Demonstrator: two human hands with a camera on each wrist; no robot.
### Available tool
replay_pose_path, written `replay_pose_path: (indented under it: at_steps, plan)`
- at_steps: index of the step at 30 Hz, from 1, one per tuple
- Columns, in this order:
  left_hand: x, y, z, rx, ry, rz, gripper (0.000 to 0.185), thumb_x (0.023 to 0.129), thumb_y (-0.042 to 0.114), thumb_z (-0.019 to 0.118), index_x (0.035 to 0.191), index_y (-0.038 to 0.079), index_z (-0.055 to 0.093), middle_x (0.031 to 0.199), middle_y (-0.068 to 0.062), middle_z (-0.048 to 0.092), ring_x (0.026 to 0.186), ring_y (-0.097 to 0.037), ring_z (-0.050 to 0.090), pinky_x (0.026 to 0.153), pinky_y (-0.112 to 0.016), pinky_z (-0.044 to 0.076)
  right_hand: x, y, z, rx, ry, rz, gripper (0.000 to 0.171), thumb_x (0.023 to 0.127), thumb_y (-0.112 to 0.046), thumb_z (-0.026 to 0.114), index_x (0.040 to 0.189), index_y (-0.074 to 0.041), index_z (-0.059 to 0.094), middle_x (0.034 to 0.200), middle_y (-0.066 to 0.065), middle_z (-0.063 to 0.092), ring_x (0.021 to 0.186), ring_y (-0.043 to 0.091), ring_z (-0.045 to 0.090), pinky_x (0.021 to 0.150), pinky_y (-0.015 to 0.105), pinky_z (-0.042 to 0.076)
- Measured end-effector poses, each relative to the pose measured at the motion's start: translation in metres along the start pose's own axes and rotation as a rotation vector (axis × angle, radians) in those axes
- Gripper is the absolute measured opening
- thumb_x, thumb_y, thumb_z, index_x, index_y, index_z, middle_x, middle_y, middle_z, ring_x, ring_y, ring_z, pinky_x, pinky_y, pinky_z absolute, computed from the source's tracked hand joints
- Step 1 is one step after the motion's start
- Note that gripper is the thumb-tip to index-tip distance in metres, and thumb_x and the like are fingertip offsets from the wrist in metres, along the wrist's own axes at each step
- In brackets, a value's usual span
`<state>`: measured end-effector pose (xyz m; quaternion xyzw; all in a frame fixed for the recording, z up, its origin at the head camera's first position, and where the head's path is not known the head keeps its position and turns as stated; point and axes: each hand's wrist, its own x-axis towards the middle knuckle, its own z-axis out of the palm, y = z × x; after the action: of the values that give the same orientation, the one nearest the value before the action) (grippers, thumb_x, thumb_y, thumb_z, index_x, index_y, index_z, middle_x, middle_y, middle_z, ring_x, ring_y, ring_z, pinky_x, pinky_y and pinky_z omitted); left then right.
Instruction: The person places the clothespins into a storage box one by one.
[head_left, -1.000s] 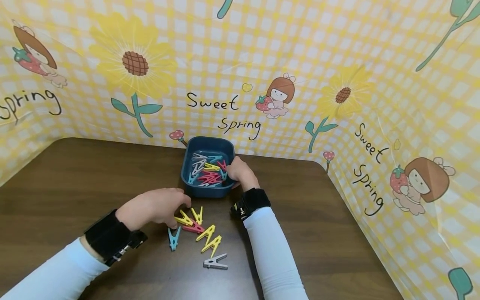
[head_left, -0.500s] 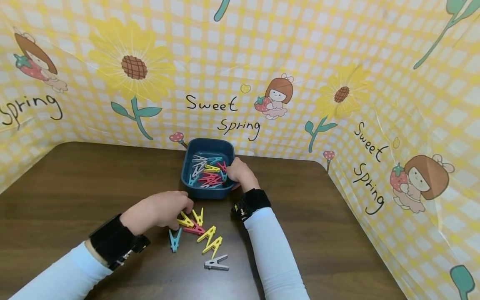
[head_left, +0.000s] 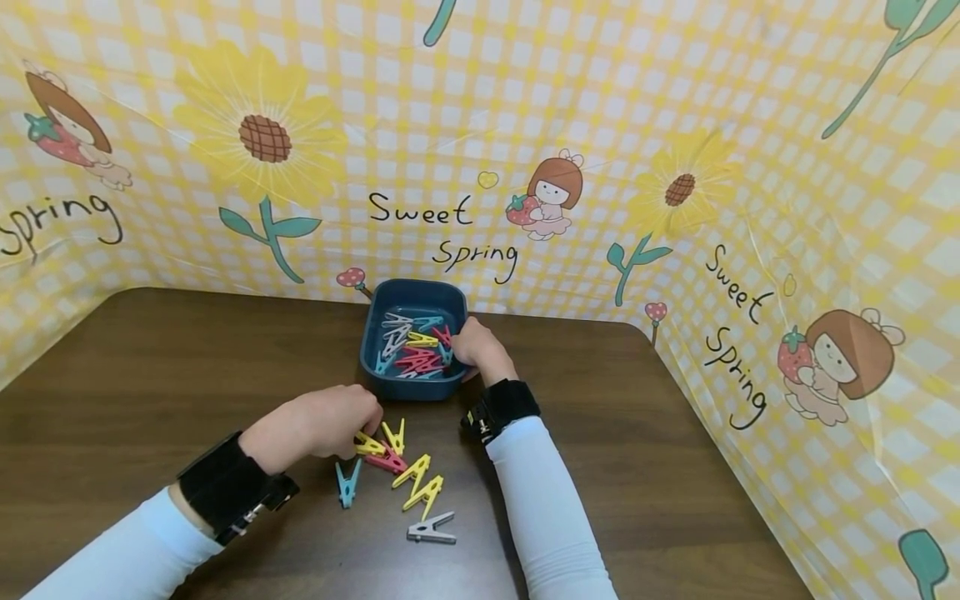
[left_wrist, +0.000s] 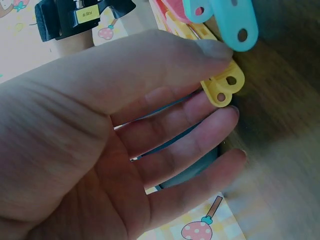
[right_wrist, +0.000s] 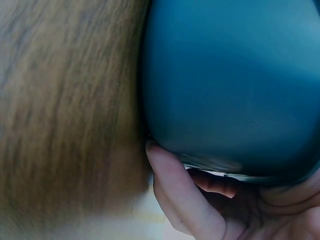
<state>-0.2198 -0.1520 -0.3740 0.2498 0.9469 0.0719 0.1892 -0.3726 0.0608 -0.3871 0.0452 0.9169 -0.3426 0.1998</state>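
We see a small yellow plastic clothespin [head_left: 369, 444] lying flat on the brown wooden table, touching a red one, and a dark blue rounded plastic tub [head_left: 372, 333] holding mixed pegs.

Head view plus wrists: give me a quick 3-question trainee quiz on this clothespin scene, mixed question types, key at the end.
1. True or false: the right hand grips the rim of the blue tray.
2. Which clothespin does the left hand pinch? A) grey B) yellow C) teal
3. Fill in: the loose clothespin lying nearest the camera on the table is ____.

Key
1. True; the right wrist view shows fingers curled under the tray's edge.
2. B, the yellow clothespin, also seen at the fingertips in the left wrist view.
3. Grey: the grey clothespin.
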Motion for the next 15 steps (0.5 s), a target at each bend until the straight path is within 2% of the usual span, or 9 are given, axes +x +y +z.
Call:
replay_pose_path:
  at_steps: [6, 10, 15]
  plan:
    - [0.0008, 0.001, -0.0017, 0.016, 0.006, 0.031, 0.022, 0.083, 0.003, 0.092, 0.095, 0.015, 0.076, 0.091, -0.002, 0.068, 0.081, -0.018, 0.057, 0.074, -0.033, 0.055, 0.0003, 0.0008, -0.0007, -0.012, -0.01, -0.008, 0.058, 0.117, -0.027, 0.047, 0.167, -0.007, 0.029, 0.155, 0.024, 0.055, 0.091, 0.031, 0.075, 0.069, 0.041, 0.07]
    - [-0.0001, 0.0001, -0.004, 0.025, 0.016, 0.051, 0.024, 0.083, 0.003, 0.092, 0.099, 0.014, 0.078, 0.096, -0.002, 0.07, 0.083, -0.018, 0.057, 0.077, -0.034, 0.059, -0.0011, 0.0004, -0.0014, -0.005, -0.016, -0.009, 0.056, 0.117, -0.026, 0.047, 0.166, -0.005, 0.03, 0.154, 0.025, 0.055, 0.095, 0.032, 0.076, 0.067, 0.041, 0.069]
    - [-0.0017, -0.0019, -0.0088, 0.033, 0.037, 0.075, 0.022, 0.084, 0.002, 0.091, 0.097, 0.015, 0.079, 0.095, 0.0, 0.07, 0.081, -0.015, 0.057, 0.074, -0.03, 0.056, -0.0038, -0.001, -0.0024, 0.006, -0.023, -0.005, 0.055, 0.117, -0.024, 0.047, 0.165, -0.005, 0.031, 0.157, 0.025, 0.053, 0.098, 0.033, 0.077, 0.069, 0.04, 0.07]
